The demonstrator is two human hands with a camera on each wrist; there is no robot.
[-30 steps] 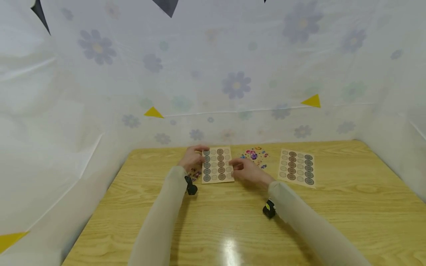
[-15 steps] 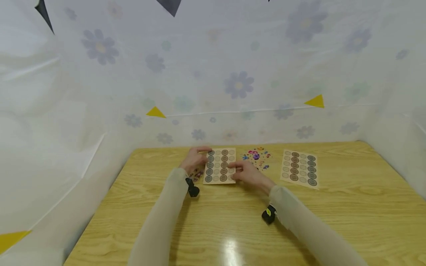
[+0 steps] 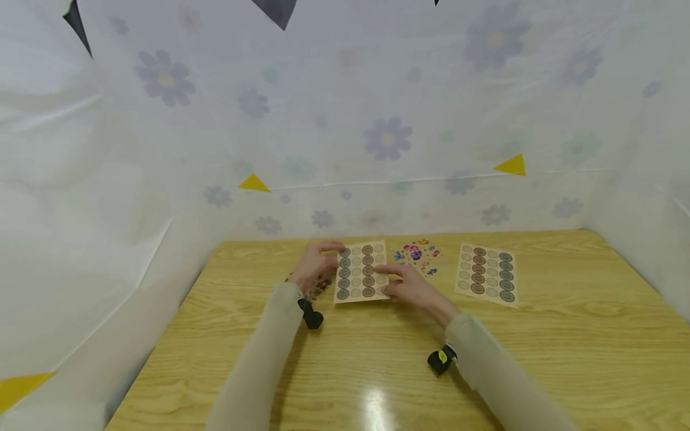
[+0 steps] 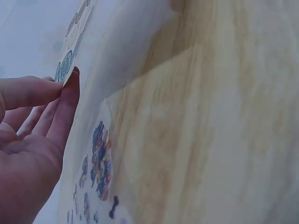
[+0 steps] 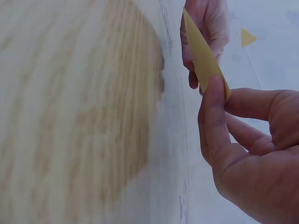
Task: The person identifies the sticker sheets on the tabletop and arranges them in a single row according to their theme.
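Between both hands a cream sticker sheet (image 3: 356, 278) printed with columns of round grey, brown and pale seals is held up off the table. My left hand (image 3: 315, 263) pinches its left edge; the left wrist view shows the thumb and a finger (image 4: 70, 105) on either side of the sheet's corner. On the opposite edge my right hand (image 3: 412, 286) pinches the sheet between thumb and fingers, and the right wrist view catches the sheet's plain yellowish back (image 5: 203, 51), slightly bowed.
A second sheet of round seals (image 3: 486, 275) lies to the right on the wooden table (image 3: 345, 371). Colourful flower stickers on a clear sheet (image 3: 416, 254) lie behind the right hand. Darker small stickers (image 3: 320, 286) lie beside the left hand. A flowered white curtain (image 3: 388, 179) closes off the back.
The held sheet has shifted slightly right and toward me and now tilts. Both hands have moved with it, keeping their hold on its side edges.
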